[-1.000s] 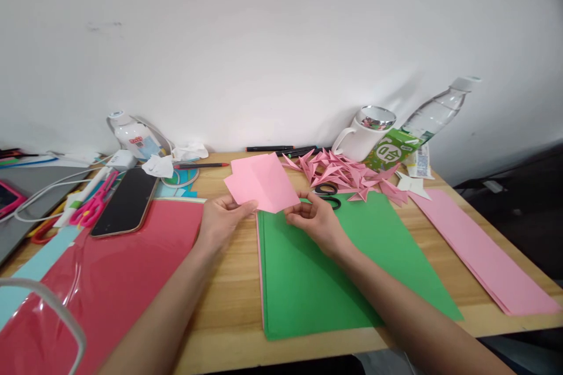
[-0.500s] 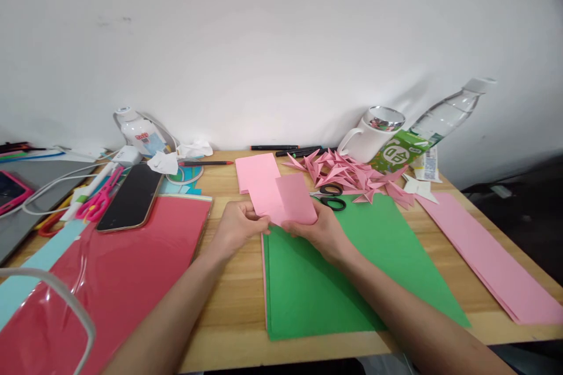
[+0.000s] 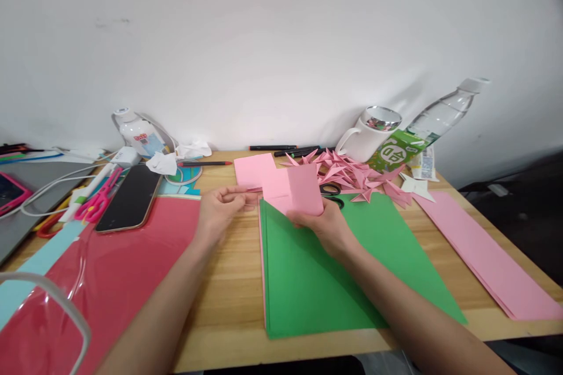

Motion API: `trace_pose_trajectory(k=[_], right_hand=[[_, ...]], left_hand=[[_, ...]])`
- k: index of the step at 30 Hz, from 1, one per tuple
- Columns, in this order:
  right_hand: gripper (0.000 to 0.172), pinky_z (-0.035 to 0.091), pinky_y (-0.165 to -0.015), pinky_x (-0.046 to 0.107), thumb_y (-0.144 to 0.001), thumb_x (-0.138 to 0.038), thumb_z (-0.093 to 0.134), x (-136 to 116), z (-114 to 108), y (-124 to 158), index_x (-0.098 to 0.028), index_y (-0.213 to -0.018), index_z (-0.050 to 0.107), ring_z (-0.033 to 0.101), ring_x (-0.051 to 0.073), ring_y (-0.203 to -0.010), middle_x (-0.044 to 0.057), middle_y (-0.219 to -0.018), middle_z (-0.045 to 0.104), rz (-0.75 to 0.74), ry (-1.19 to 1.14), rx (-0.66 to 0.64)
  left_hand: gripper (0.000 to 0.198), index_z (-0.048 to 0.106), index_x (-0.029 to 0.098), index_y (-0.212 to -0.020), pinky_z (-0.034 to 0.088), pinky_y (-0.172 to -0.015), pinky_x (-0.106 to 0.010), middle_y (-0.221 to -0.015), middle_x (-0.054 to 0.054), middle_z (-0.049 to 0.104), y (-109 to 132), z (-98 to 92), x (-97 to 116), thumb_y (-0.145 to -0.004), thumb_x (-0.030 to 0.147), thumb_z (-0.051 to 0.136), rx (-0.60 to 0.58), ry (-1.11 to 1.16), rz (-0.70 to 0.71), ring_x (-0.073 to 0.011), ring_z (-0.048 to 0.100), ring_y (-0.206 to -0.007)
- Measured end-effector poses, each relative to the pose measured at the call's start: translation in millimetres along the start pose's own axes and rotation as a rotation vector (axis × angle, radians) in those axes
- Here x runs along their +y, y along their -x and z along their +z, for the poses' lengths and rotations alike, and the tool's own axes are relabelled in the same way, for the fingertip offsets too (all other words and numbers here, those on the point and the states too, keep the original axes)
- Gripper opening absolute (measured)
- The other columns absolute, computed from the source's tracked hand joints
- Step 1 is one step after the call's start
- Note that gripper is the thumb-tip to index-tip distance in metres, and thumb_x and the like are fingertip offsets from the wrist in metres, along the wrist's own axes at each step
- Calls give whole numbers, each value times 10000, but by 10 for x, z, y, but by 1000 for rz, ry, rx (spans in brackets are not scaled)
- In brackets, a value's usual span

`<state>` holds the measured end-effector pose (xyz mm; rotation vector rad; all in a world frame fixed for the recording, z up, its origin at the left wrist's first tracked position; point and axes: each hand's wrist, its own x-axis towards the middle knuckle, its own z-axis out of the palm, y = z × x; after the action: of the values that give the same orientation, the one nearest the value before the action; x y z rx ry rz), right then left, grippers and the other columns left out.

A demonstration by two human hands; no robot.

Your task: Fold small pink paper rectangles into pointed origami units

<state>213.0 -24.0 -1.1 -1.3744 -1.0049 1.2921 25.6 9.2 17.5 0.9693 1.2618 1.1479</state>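
Right hand (image 3: 328, 225) is clamped, thumb forward, on the lower edge of the pink sheet (image 3: 303, 190), held half-folded in the air over the far left corner of the green paper (image 3: 352, 263), mid-table. Left hand (image 3: 220, 208) is pinched shut on a thin pink edge, apparently the same sheet's flap seen edge-on; cannot confirm. Risk: thin matte paper gripped at two points could crease off-line or tear if the hands pull unevenly, and a loose flap could snag the scissors (image 3: 332, 194) just behind. Sheet smooth, rectangular, soft-folded. Outward: spiky folded pink points (image 3: 352, 173) toward the far edge, a glossy red sheet (image 3: 123, 258) at the left, and bare wood-grain table (image 3: 229, 281) between.
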Motion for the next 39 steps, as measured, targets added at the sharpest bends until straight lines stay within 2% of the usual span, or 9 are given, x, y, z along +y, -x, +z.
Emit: trace_pose_trajectory(k=[2, 7, 11, 16, 19, 21, 24, 29, 39], right_hand=[[329, 494, -555, 284, -523, -279, 782, 35, 10, -17, -122, -764, 624, 556, 143, -580, 23, -678, 631, 30, -115, 26], [357, 526, -623, 303, -560, -320, 781, 103, 74, 12, -122, -820, 640, 600, 153, -628, 45, -760, 671, 63, -231, -115], [322, 537, -648, 311, -643, -363, 729, 96, 95, 40, -137, -834, 603, 629, 156, -639, 34, -719, 672, 17, -180, -247], [233, 545, -676, 335, -755, -348, 631, 96, 76, 35, -219, -852, 463, 657, 150, -688, 8, -836, 660, -225, -192, -145], [57, 525, -757, 326, -828, -262, 542, 101, 50, 37, -226, -867, 564, 598, 182, -980, 60, -1118, 576, -437, -30, -154], [186, 508, -793, 321, -833, -193, 521, 106, 34, 34, -257, -972, 629, 520, 196, -1097, 66, -1178, 522, -544, 94, -178], [329, 483, -818, 332, -817, -111, 517, 120, 23, 22, -304, -1046, 652, 547, 181, -1012, 52, -1062, 563, -651, 238, -221], [317, 485, -732, 315, -780, -94, 581, 153, 25, 10, -303, -989, 694, 579, 172, -847, 43, -905, 601, -740, 384, -230], [177, 516, -612, 273, -731, -283, 673, 175, 24, -3, -228, -892, 723, 587, 167, -765, 67, -910, 615, -625, 274, -205]], left_hand=[[312, 654, 108, -843, 538, -637, -283, -846, -114, 720, 19, 34, -24, -642, 343, 701, -62, 56, 19, -185, 673, -707], [328, 699, 138, -815, 518, -645, -269, -850, -82, 716, 164, 205, -185, -655, 424, 698, -493, -104, 80, -193, 651, -753], [304, 655, 136, -571, 508, -618, -263, -588, -27, 664, 164, 204, -232, -697, 412, 660, -251, -143, 84, -153, 615, -592], [286, 620, 123, -705, 521, -509, -275, -606, -13, 629, 72, 92, -129, -636, 387, 707, -152, 111, -53, -147, 603, -547], [315, 611, 111, -737, 522, -487, -268, -641, -34, 634, 55, 57, -91, -618, 381, 720, -181, 98, -91, -148, 607, -554], [319, 616, 103, -721, 526, -488, -264, -632, -33, 619, 56, 49, -94, -611, 380, 729, -234, 71, -100, -129, 584, -540], [335, 635, 99, -742, 535, -490, -264, -620, -22, 594, 64, 48, -112, -612, 391, 736, -316, 36, -107, -108, 548, -535], [361, 654, 102, -834, 532, -485, -249, -674, -35, 631, 65, 42, -107, -651, 407, 710, -350, 12, -79, -108, 553, -552], [337, 662, 110, -982, 548, -561, -262, -877, -95, 709, 61, 43, -122, -702, 298, 678, -484, -26, -11, -174, 657, -679]])
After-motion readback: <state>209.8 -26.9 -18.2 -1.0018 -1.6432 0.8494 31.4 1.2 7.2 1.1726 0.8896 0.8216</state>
